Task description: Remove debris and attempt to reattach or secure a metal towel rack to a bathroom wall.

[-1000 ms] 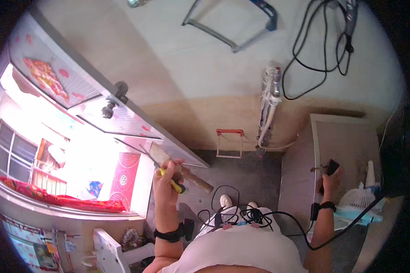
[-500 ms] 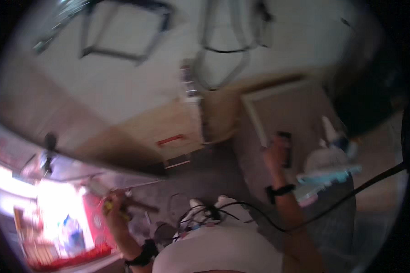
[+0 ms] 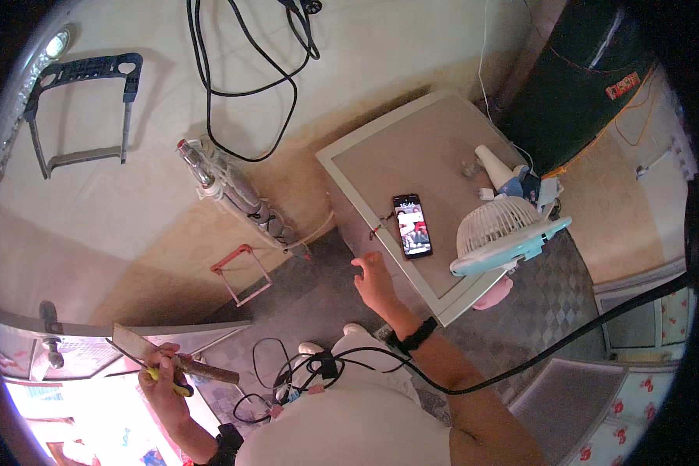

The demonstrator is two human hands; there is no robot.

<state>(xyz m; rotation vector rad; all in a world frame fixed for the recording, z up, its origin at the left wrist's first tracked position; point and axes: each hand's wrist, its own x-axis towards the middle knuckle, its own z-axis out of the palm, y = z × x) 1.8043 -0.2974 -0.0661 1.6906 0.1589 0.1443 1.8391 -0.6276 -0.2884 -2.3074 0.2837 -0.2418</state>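
Note:
My left hand [image 3: 161, 387] is closed around a cleaver-like tool with a flat, pale blade [image 3: 130, 342] and a brown wooden handle [image 3: 210, 370]. In the same grip is a yellow-handled tool [image 3: 180, 388]; its kind is unclear. My right hand [image 3: 377, 286] hangs beside the table's near left edge, fingers loosely bent and apart, nothing seen in it. A phone [image 3: 412, 225] with a lit screen lies face up on the table [image 3: 365, 155], just beyond that hand and apart from it.
On the table's right stand a white and turquoise fan [image 3: 505, 233] and a white cone-shaped thing [image 3: 493, 163]. A black cable [image 3: 567, 349] crosses from the right to my waist. Against the wall are a red metal frame [image 3: 242, 276] and a wrapped bundle [image 3: 245, 198].
My right hand has drawn back from the phone, left past the table edge. The phone's screen now shows lit. My left hand still holds its tools; the view has turned.

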